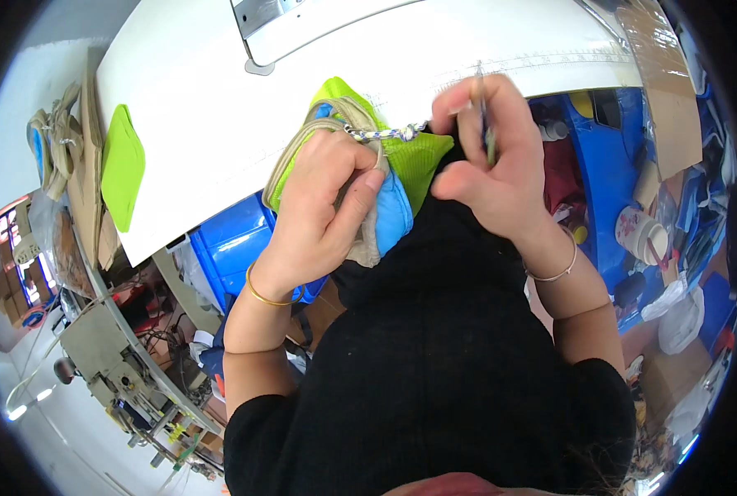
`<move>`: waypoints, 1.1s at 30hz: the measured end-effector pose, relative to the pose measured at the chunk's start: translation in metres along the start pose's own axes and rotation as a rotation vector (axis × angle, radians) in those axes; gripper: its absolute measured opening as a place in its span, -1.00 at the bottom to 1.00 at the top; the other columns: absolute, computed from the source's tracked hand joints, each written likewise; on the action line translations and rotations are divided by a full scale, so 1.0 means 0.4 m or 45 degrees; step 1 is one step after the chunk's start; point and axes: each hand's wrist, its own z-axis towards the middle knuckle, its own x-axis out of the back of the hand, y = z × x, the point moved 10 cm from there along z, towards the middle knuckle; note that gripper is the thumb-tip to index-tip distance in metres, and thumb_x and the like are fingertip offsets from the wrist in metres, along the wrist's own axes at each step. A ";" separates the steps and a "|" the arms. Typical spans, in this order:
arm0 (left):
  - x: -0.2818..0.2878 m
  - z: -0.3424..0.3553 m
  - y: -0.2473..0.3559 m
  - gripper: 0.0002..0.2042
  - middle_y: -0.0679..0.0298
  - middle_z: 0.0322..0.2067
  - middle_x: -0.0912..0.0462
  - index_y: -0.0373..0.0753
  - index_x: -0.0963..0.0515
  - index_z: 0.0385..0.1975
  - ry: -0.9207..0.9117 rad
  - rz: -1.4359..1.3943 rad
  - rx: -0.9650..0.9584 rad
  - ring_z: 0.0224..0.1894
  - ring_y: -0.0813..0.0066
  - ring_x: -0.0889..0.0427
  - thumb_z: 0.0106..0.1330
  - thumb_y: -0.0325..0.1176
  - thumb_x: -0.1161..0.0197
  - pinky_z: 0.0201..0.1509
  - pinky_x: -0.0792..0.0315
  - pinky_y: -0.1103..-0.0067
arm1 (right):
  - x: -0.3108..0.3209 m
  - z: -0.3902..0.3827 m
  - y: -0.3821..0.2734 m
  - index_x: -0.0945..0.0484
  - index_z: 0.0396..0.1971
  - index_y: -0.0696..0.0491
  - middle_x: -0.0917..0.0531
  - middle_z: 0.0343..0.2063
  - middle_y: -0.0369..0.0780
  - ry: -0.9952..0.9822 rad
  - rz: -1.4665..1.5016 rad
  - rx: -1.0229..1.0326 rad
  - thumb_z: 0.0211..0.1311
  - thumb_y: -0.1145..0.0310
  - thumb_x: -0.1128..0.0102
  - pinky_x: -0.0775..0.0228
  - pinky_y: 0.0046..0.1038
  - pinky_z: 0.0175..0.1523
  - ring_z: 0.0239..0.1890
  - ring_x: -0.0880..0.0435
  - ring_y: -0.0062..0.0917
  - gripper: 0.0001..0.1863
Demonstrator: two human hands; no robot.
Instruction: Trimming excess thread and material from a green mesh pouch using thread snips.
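Pinched in my left hand is a lime-green and blue fabric piece with beige edge binding, bunched at the table's front edge. A patterned white-and-blue cord with a knot runs from the binding toward the fingertips of my right hand. Whether those fingertips touch the cord's end I cannot tell. My right hand is curled around a slim, pointed metal tool, its tip pointing away from me; blur hides its exact kind. Part of the fabric is covered by my left fingers.
A flat lime-green fabric piece lies at the left of the white table. A machine base stands at the back. Blue bins sit below the table edge, and a white tub is at the right.
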 end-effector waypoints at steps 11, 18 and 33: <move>0.048 0.009 0.034 -0.27 0.12 0.05 -0.41 -0.30 -0.33 0.20 0.408 0.108 -0.045 -0.12 0.28 -0.43 -0.04 -0.43 -0.53 -0.21 -0.42 0.56 | -0.062 -0.009 0.071 -0.50 -0.38 0.18 -0.52 -0.59 -0.26 0.111 0.230 -0.472 0.29 0.39 -0.27 -0.36 -0.55 -0.32 -0.48 -0.44 -0.68 -0.82; 0.055 -0.011 0.104 -0.48 0.12 -0.15 -0.55 -0.28 -0.56 -0.12 0.520 0.823 -0.225 -0.15 0.17 -0.46 -0.12 -0.28 -0.59 -0.12 -0.38 0.40 | -0.051 -0.008 0.021 -0.53 -0.33 0.16 -0.46 -0.63 -0.47 0.321 0.087 -0.301 0.36 0.44 -0.25 -0.20 -0.76 -0.43 -0.54 -0.34 -0.87 -0.88; 0.096 0.028 0.144 -0.68 -0.03 0.00 -0.52 -0.34 -0.58 -0.19 0.604 1.056 -0.383 -0.05 -0.05 -0.50 0.05 -0.42 -0.42 0.02 -0.42 0.22 | -0.114 0.022 0.053 -0.52 -0.33 0.17 -0.56 -0.51 -0.35 0.679 0.763 -0.340 0.39 0.39 -0.21 -0.33 -0.65 -0.35 -0.47 -0.43 -0.80 -0.84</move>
